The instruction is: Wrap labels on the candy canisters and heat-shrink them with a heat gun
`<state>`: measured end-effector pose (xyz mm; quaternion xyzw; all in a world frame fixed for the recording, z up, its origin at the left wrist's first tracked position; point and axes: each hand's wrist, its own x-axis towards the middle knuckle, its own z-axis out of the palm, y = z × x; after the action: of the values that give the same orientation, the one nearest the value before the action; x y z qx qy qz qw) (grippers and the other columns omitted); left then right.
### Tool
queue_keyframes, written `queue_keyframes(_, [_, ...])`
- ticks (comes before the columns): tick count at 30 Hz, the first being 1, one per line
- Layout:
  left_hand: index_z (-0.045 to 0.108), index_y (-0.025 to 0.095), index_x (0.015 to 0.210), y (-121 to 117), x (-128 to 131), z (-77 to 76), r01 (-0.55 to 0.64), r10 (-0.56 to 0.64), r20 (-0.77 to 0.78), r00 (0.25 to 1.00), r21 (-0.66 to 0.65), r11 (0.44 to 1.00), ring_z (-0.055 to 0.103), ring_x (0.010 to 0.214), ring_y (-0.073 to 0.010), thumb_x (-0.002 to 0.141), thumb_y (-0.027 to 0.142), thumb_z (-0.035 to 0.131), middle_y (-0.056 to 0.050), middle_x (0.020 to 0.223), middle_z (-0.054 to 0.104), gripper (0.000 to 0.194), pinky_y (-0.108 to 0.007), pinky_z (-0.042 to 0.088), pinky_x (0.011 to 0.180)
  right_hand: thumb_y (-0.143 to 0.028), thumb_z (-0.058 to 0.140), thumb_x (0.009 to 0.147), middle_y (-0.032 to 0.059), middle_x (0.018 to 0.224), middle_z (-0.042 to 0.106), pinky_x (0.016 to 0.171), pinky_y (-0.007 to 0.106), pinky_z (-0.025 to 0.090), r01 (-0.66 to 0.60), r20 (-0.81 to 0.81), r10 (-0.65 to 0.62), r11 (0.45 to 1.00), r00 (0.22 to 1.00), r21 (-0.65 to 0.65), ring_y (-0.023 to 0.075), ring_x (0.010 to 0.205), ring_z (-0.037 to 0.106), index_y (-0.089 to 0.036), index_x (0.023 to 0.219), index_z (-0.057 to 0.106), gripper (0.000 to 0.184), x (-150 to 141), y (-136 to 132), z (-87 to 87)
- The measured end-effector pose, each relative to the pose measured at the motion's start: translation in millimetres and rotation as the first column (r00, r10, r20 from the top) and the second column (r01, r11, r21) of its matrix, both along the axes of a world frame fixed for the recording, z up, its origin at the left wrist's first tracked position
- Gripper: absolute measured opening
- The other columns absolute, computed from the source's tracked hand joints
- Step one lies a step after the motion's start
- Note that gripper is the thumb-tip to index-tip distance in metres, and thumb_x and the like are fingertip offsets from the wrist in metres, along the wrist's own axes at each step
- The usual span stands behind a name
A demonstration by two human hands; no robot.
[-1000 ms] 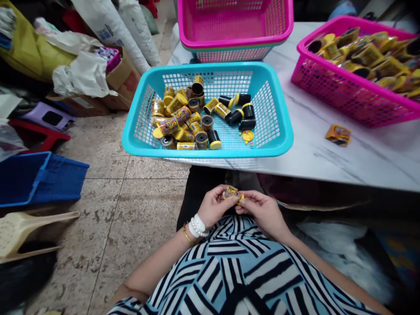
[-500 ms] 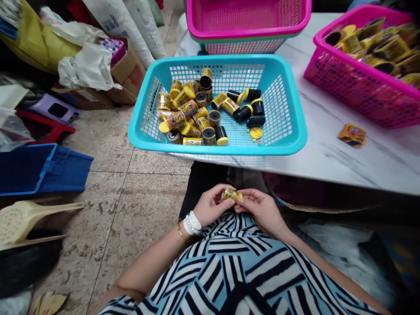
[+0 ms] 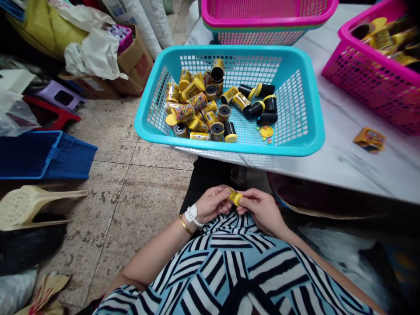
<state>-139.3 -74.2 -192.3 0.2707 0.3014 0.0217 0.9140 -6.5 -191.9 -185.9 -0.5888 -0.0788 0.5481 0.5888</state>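
Observation:
Over my lap, a small yellow canister [image 3: 235,197] with a printed label and a yellow cap is held between both hands. My left hand [image 3: 215,202] is closed around its labelled body. With thumb and fingers pinched, my right hand [image 3: 259,208] grips the capped end. Beyond them, on the table edge, stands a turquoise basket [image 3: 229,148]. Inside it, labelled yellow canisters [image 3: 197,101] are heaped at the left, and several black canisters [image 3: 266,105] with yellow caps lie at the right. A loose yellow cap [image 3: 266,131] rests there beside small coloured beads.
A pink basket [image 3: 367,83] full of yellow-labelled pieces is on the marbled table [image 3: 337,166] at right, near a flat orange label [image 3: 369,140]. Stacked baskets [image 3: 269,22] stand behind. On the floor at left are a blue crate [image 3: 70,153] and a cream stool [image 3: 26,203].
The canister has turned in my fingers, so its yellow cap now shows toward my right hand. My view has shifted a little, moving the baskets rightward in the picture.

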Motion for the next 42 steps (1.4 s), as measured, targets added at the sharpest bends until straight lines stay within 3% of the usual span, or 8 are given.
queue_keyframes(10, [0.059,0.014,0.095,-5.6,2.0,-4.9,0.041,-0.042,-0.01,0.999,-0.036,0.998,0.048,0.045,-0.0058,0.073,0.053,0.079,0.002,0.06,0.059,0.049,-0.016,0.03,0.043,-0.04,0.082,0.072,0.0049,0.089,0.076,0.067,0.033,0.064,-0.196,-0.034,0.196,0.981,0.98,-0.001,0.0172,0.067,0.074,-0.022,0.109,0.077,0.041,15.8,-5.2,4.5])
queue_keyframes(15, [0.057,0.014,0.093,-13.2,-0.5,-5.7,0.024,-0.024,-0.071,0.997,0.0,1.0,0.041,0.037,-0.0047,0.073,0.056,0.077,0.003,0.052,0.057,0.051,-0.016,0.028,0.039,-0.041,0.074,0.081,0.0046,0.086,0.074,0.065,0.03,0.061,-0.297,0.178,0.293,0.955,0.939,-0.004,0.017,0.07,0.072,-0.021,0.132,0.064,0.056,14.9,-8.1,7.1])
queue_keyframes(20, [0.055,0.014,0.095,-8.5,-3.9,15.0,0.06,-0.057,-0.02,0.998,0.154,0.986,0.044,0.04,-0.0045,0.073,0.053,0.079,0.004,0.056,0.058,0.051,-0.014,0.031,0.039,-0.021,0.065,0.086,0.0048,0.083,0.071,0.056,0.022,0.052,-0.541,0.77,0.312,0.839,0.557,0.051,0.0124,0.064,0.064,-0.021,0.118,0.072,0.033,21.3,1.8,37.8])
queue_keyframes(25, [0.055,0.015,0.094,13.0,-12.4,37.5,0.109,-0.118,0.0,0.993,0.37,0.922,0.044,0.039,-0.0047,0.072,0.054,0.078,0.005,0.055,0.057,0.05,-0.015,0.032,0.038,-0.014,0.063,0.084,0.0035,0.094,0.075,0.068,0.023,0.056,-0.692,0.954,0.142,0.717,0.263,0.085,0.0158,0.078,0.071,-0.027,0.125,0.064,0.044,60.2,19.7,114.9])
queue_keyframes(29, [0.056,0.014,0.088,17.4,-13.3,32.7,0.092,-0.051,-0.099,0.994,0.464,0.881,0.04,0.042,-0.0031,0.078,0.057,0.071,0.005,0.057,0.055,0.046,-0.015,0.028,0.041,-0.016,0.062,0.089,0.0021,0.104,0.075,0.07,0.02,0.055,-0.602,0.999,0.038,0.798,0.039,-0.007,0.0136,0.081,0.072,-0.03,0.129,0.06,0.043,91.3,41.3,163.3])
queue_keyframes(35, [0.056,0.015,0.085,4.1,-8.1,15.2,0.13,-0.06,-0.175,0.983,0.426,0.895,0.04,0.043,-0.0048,0.072,0.068,0.069,0.004,0.057,0.055,0.056,-0.018,0.03,0.044,-0.028,0.063,0.092,0.0042,0.105,0.075,0.068,0.025,0.055,-0.598,0.965,0.044,0.777,-0.259,-0.196,0.0152,0.079,0.072,-0.026,0.126,0.065,0.034,115.8,80.7,181.7])
queue_keyframes(39, [0.057,0.015,0.087,7.4,-13.6,9.3,0.135,-0.037,-0.218,0.975,0.457,0.879,0.04,0.044,-0.0048,0.072,0.072,0.066,0.004,0.058,0.055,0.06,-0.019,0.027,0.045,-0.027,0.062,0.091,0.0009,0.085,0.077,0.054,0.025,0.05,-0.454,0.942,-0.005,0.877,-0.336,-0.157,0.0122,0.059,0.066,-0.025,0.104,0.074,0.018,145.5,83.5,187.4])
queue_keyframes(42, [0.058,0.015,0.089,13.8,-19.9,1.4,0.14,-0.015,-0.259,0.966,0.472,0.87,0.039,0.046,-0.005,0.073,0.074,0.064,0.004,0.059,0.054,0.061,-0.019,0.026,0.046,-0.032,0.065,0.089,0.0013,0.079,0.077,0.053,0.027,0.049,-0.19,0.936,0.009,0.979,-0.352,-0.08,0.0132,0.054,0.063,-0.024,0.095,0.077,0.016,186.3,61.2,181.2])
